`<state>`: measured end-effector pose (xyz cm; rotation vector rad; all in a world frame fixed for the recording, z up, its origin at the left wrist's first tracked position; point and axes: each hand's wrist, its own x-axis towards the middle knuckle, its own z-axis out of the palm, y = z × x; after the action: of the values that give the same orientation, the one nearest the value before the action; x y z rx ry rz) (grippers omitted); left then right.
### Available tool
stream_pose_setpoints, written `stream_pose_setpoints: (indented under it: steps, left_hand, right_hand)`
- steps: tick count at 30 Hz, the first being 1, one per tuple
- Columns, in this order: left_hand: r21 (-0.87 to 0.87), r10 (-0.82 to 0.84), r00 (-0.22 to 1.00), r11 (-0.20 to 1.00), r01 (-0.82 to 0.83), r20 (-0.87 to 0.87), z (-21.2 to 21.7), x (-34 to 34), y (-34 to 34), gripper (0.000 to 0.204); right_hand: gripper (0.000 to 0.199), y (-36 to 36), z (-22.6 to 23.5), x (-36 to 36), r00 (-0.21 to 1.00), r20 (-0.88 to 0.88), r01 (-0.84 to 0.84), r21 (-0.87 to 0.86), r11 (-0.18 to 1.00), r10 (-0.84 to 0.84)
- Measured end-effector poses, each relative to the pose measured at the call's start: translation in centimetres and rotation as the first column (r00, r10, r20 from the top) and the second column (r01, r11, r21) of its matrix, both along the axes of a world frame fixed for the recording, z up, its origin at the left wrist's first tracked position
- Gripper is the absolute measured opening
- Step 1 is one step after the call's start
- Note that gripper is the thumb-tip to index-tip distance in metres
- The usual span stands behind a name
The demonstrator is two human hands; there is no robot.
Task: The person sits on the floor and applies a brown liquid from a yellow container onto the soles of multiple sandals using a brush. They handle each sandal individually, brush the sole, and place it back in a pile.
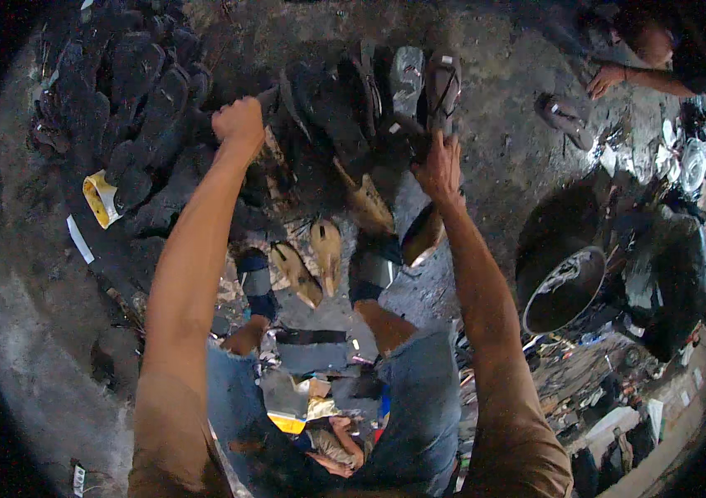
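Observation:
My left hand [239, 122] is closed in a fist beside dark flip-flops; what it grips, if anything, is hidden. My right hand [440, 172] has its fingers at the near end of a dark brown flip-flop [443, 83] with a thong strap and a small white label, seemingly pinching it. Left of that lies a grey sole [407, 79]. Between my hands stand several dark flip-flops [328, 104] in a row. Nearer my feet lie wooden foot-shaped forms, one pale [326, 256] and one darker [295, 272].
A heap of dark footwear [150, 87] fills the far left. To the right stands a round dark tub [566, 290], with scraps and tools [577, 378] strewn below it. At the far right, another person's hand [606, 80] is near a brown flip-flop [567, 120].

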<state>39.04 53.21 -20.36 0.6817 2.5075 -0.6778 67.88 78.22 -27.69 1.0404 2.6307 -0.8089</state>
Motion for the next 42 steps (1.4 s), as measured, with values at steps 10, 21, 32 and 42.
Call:
stream_pose_setpoints:
  steps: [10, 21, 32, 42]
  left_hand:
    - [0.747, 0.322, 0.676, -0.236, -0.621, 0.663, 8.8, 6.7, 1.7, 0.065]
    - [0.939, 0.724, 0.671, 0.100, -0.330, 0.159, -1.3, 11.2, 2.1, 0.059]
    - [0.603, 0.402, 0.550, -0.005, -0.798, 0.732, -4.1, 12.0, 5.7, 0.107]
    - [0.665, 0.401, 0.533, -0.385, -0.640, 0.745, -8.2, 13.1, 4.8, 0.092]
  right_hand:
    - [0.060, 4.7, 3.6, -1.3, 0.654, -0.197, 0.479, -0.640, 0.602, -0.730]
    - [0.060, 13.6, -1.7, -0.3, 0.631, -0.200, 0.468, -0.672, 0.574, -0.750]
    - [0.055, 22.8, -4.2, 0.8, 0.987, -0.046, 0.162, 0.216, 0.963, -0.156]
    - [0.056, 30.6, -1.5, 5.3, 0.999, -0.030, 0.024, 0.386, 0.922, -0.013]
